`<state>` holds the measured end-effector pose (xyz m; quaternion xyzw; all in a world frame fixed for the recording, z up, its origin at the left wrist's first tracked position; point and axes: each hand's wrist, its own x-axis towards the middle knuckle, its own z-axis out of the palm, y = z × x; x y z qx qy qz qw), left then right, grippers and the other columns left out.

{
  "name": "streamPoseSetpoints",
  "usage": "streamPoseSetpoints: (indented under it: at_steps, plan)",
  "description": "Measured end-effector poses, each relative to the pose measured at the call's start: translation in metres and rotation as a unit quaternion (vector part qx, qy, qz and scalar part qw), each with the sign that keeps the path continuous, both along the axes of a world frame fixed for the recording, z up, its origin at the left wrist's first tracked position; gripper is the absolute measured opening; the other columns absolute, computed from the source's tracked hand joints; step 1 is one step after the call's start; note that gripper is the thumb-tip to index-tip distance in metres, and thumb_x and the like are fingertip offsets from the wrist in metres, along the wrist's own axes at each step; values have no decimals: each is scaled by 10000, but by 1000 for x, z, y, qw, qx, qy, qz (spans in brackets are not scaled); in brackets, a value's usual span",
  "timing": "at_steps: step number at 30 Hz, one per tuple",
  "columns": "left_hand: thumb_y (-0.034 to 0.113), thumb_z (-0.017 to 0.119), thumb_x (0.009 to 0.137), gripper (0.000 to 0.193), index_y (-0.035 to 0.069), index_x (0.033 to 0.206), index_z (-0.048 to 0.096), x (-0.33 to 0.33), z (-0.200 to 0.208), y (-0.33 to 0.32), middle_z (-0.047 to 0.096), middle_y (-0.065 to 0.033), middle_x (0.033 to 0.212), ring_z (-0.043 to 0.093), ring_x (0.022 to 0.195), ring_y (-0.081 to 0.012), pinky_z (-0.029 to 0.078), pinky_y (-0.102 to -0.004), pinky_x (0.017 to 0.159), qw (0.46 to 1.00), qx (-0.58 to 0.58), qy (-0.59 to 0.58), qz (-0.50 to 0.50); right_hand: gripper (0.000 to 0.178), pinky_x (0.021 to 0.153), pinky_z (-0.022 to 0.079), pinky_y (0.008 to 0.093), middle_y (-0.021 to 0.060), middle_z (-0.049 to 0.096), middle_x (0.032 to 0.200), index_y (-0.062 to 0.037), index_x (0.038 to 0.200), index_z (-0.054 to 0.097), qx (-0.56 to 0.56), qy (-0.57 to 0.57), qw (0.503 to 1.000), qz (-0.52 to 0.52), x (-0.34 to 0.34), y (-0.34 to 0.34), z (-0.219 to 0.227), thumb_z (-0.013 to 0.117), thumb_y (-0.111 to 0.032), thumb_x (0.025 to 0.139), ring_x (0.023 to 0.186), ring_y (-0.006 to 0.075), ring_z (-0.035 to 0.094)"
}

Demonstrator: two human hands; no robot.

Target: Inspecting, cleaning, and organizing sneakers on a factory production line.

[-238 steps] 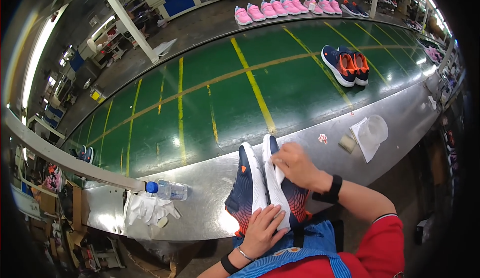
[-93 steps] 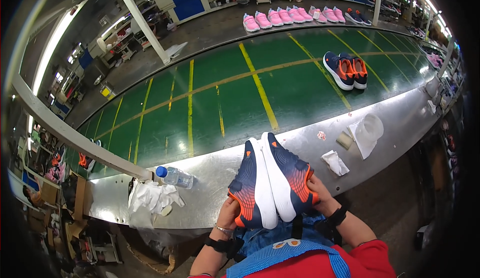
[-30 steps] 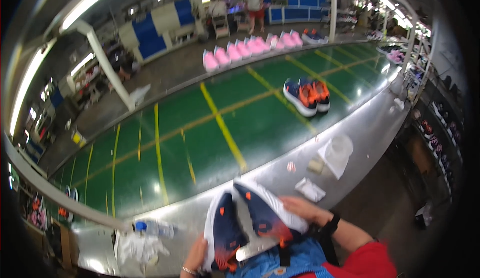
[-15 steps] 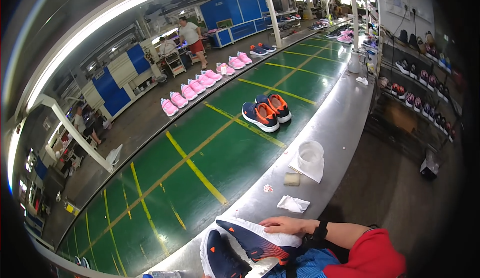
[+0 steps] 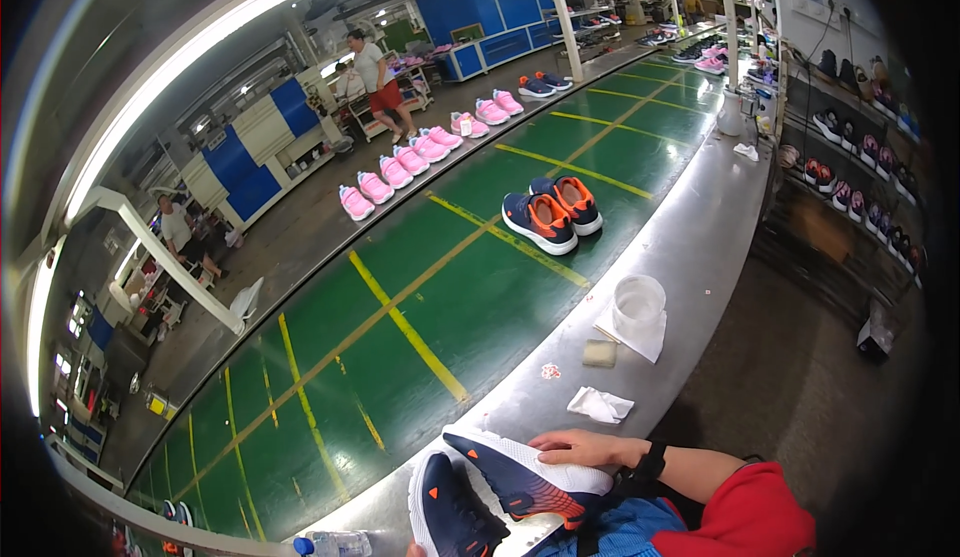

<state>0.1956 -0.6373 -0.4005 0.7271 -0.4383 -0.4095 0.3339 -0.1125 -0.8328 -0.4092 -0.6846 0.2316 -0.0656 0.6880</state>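
My right hand [image 5: 580, 448] is closed over the white sole of a navy sneaker with orange details [image 5: 530, 477], which is tipped on its side near my body. Its mate, another navy sneaker [image 5: 450, 509], is beside it at the lower edge, toe pointing away. Only a sliver of my left hand [image 5: 415, 550] shows, against the outer side of that second sneaker; its grip is hidden. A crumpled white cloth [image 5: 600, 404] lies just beyond my right hand, with a beige sponge block [image 5: 599, 354] and a translucent tub [image 5: 638, 303] on white paper farther off.
A metal ledge [image 5: 690, 247] borders the green conveyor belt [image 5: 470, 307]. A navy-orange sneaker pair [image 5: 553, 215] stands on the belt. Pink sneakers [image 5: 410, 160] line the far edge. A clear bottle [image 5: 335, 544] lies at lower left. Shoe racks [image 5: 850, 157] stand right. A person [image 5: 373, 82] is beyond.
The view has shifted slightly, bringing more of the bottle and a shoe pair at lower left into sight. Both hands keep their places at the sneakers. The person in red shorts has stepped left.
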Motion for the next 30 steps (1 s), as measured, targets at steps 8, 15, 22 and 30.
streamPoseSetpoints:
  at_steps: [8, 15, 22, 30]
  plan:
    - [257, 268, 965, 458, -37, 1299, 381, -5, -5, 27, 485, -176, 1268, 454, 1173, -235, 329, -322, 996, 997, -20, 40, 61, 533, 917, 397, 296, 137, 565, 1169, -46, 1299, 439, 21, 16, 1000, -12, -5, 7, 4, 551, -370, 890, 1064, 180, 515]
    - [246, 263, 964, 466, -38, 1320, 358, -30, -25, 83, 470, -183, 1292, 441, 1197, -246, 316, -326, 1009, 985, 7, 103, 138, 478, 917, 397, 284, 120, 576, 1140, -4, 1257, 470, 9, -3, 1000, -14, 0, 5, -11, 557, -304, 896, 1057, 165, 514]
    - [300, 275, 981, 513, -45, 1360, 302, -56, 8, 78, 411, -138, 1348, 379, 1231, -194, 259, -298, 1043, 960, -41, 220, 170, 436, 902, 415, 277, 100, 559, 1154, 4, 1268, 449, 97, -7, 995, -8, 2, -11, 1, 556, -188, 891, 1051, 145, 516]
    - [293, 283, 974, 510, -39, 1361, 309, -59, 10, 79, 415, -133, 1342, 380, 1227, -190, 260, -294, 1042, 970, -42, 187, 150, 409, 925, 395, 273, 86, 534, 1188, 6, 1254, 458, 42, 15, 998, -38, -3, -1, 18, 538, -184, 901, 1068, 143, 497]
